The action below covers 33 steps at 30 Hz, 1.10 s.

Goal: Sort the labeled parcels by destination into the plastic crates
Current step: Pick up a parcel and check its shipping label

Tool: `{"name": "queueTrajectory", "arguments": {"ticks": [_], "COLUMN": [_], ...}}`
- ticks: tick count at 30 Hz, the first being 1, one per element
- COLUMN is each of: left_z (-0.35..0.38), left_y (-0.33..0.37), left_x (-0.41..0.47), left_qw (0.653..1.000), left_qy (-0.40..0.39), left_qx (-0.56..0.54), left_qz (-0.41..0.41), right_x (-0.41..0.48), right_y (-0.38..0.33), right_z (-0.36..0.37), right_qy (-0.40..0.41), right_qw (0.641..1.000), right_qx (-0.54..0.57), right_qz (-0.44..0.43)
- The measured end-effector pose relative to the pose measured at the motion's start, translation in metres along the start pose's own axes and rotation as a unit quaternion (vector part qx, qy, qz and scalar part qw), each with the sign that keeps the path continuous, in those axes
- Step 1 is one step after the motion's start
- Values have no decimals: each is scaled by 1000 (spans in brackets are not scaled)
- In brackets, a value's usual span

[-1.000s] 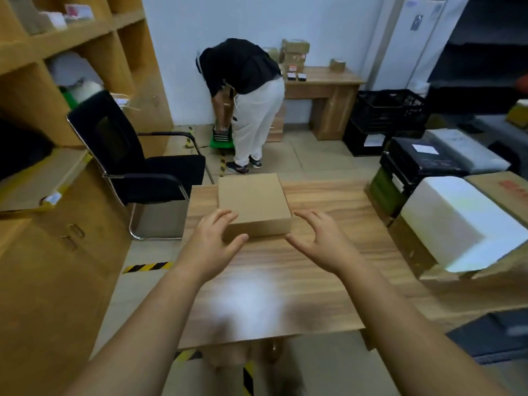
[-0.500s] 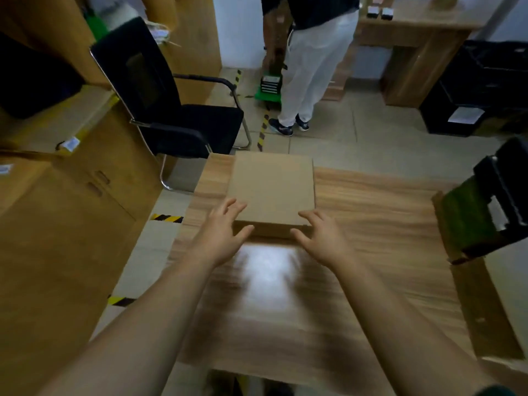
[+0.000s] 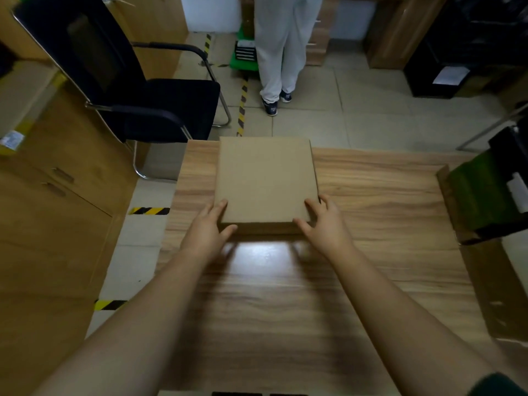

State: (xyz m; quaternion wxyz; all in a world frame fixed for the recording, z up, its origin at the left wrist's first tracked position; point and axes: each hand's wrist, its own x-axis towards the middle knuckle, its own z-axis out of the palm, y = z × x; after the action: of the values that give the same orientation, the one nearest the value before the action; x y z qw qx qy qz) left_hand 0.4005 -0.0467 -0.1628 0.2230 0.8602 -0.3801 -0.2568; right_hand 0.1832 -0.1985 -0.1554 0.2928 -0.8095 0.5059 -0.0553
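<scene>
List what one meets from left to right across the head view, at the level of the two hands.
Wooden cabinet → left hand → cardboard parcel → right hand → green box.

Dim, glare patch on table (image 3: 265,255), edges warped w/ blur.

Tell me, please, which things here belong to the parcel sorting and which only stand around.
Belong to the job: cardboard parcel, left hand and right hand at its near corners, table under it, black crate.
Only standing around: office chair, green box, second person.
</scene>
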Motion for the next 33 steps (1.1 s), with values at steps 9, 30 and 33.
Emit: {"name": "queueTrajectory", "arguments": {"ticks": [9, 30, 33], "left_z": [-41, -26, -20], "left_y": [16, 139, 140], "left_x": [-17, -54, -57], "left_qw": [995, 976, 972], "left_qy": [83, -4, 8], "left_qx": [-56, -152, -204], "left_qz": [26, 153, 119], "right_x": [-18, -36, -40], "right_y": [-9, -38, -39], "right_z": [12, -99, -100], "right_qy": [21, 38, 24], "right_qw": [992, 947, 944], "right_qx": [118, 319, 330], "right_qz": [39, -2, 5]}}
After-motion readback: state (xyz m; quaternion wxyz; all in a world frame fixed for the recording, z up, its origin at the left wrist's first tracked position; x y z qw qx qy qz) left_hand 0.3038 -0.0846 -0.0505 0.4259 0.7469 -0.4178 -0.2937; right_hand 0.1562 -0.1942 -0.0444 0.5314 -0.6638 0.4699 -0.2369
